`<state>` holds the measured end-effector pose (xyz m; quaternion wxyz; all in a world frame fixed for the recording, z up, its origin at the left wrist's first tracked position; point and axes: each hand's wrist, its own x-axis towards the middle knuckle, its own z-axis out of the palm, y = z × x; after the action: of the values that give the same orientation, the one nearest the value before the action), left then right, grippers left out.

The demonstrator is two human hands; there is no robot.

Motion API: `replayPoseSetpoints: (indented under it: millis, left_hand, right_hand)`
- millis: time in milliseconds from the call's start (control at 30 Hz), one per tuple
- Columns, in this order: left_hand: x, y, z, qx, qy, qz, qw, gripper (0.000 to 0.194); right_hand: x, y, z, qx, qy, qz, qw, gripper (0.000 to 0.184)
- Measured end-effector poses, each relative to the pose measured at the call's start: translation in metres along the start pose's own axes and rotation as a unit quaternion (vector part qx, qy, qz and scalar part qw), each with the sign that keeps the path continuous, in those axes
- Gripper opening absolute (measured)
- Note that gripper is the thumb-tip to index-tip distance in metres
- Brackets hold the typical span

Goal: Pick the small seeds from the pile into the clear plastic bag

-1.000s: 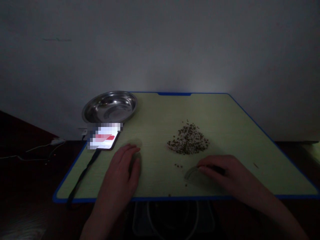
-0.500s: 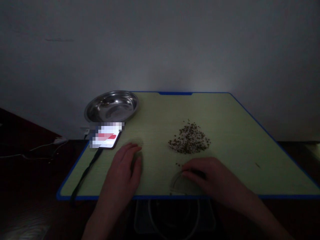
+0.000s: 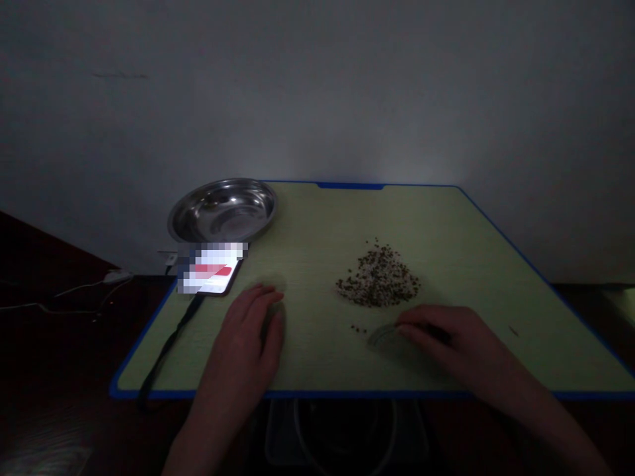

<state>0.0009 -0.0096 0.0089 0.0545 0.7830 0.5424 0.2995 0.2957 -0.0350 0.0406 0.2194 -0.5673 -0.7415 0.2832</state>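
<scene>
A mound of mixed dark and pale grains (image 3: 378, 277) lies on the light green table (image 3: 307, 231). Just in front of it are a few stray dark grains (image 3: 358, 329). My right hand (image 3: 446, 334) pinches the edge of a thin, clear, curved piece that looks like a plastic protractor (image 3: 381, 336), held low over the table near the strays. Part of the clear piece is hidden by my fingers or too faint to make out. My left hand (image 3: 251, 330) rests on the table left of the mound, fingers loosely bent and thumb apart, with nothing in it.
At the back left stands a shiny steel basin (image 3: 223, 211). A lit phone (image 3: 213, 271) lies before it, with a dark strap (image 3: 171, 344) running to the front edge. Below that edge is a dark round pot (image 3: 346, 433). A small sliver (image 3: 513, 330) lies at right.
My right hand has moved right and slightly away from the front edge, carrying the clear piece with it. My left hand and the mound have stayed about where they were.
</scene>
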Motion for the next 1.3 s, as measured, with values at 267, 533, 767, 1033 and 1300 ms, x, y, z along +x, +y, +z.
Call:
replayPoseSetpoints:
  millis: [267, 533, 767, 1033, 1300]
  left_hand:
    - [0.000, -0.001, 0.001, -0.007, 0.001, -0.004, 1.000, 0.027]
    - [0.000, -0.002, 0.001, -0.004, 0.004, 0.000, 1.000, 0.028]
    - [0.000, -0.002, 0.001, -0.001, 0.000, 0.000, 1.000, 0.027]
    - [-0.001, -0.002, 0.000, -0.001, 0.006, 0.006, 1.000, 0.027]
    - [0.000, -0.001, -0.001, -0.003, 0.007, 0.004, 1.000, 0.027]
  right_hand:
    - [0.005, 0.003, 0.006, -0.048, 0.017, 0.005, 0.999, 0.025]
    - [0.010, 0.014, 0.001, -0.062, 0.073, 0.031, 0.995, 0.027]
    - [0.014, 0.003, 0.005, -0.041, 0.051, -0.005, 0.998, 0.025]
    - [0.022, -0.001, 0.004, -0.055, 0.045, -0.013, 0.997, 0.025]
    - [0.015, -0.001, -0.001, -0.028, 0.044, -0.023, 0.998, 0.023]
